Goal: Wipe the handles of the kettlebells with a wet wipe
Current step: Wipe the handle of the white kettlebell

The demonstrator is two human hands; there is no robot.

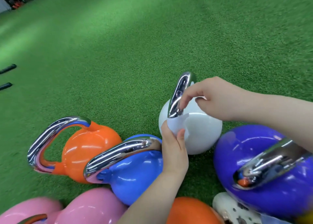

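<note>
I see no containers here, only kettlebells standing on the green turf (135, 54). My left hand (174, 149) pinches the wet wipe (177, 126) between thumb and fingers, holding it against the foot of the chrome handle (181, 93) of the white kettlebell (199, 132). My right hand (213, 98) reaches in from the right edge with fingers curled, a scrap of white pinched in them, the fingertips touching the same handle partway up.

That handle stands upright, its loop rising from the white ball toward the far turf; I see it nearly edge-on, so its long axis runs up and slightly right. The white kettlebell sits near the middle of the turf patch in view, just beyond the others.

The blue kettlebell (135, 169) lies just left of my left hand, its handle slanting down to the left, touching an orange kettlebell (88, 147) further left. A purple kettlebell (264, 173) stands at the right, close to the white one. Pink kettlebells (81, 210) crowd the near left corner, and another orange one (191, 212) shows at the near edge beside a white spotted shoe (233, 210).

Two black bar ends (7, 69) lie at the left edge. Blurred gym gear fills the far left corner.
</note>
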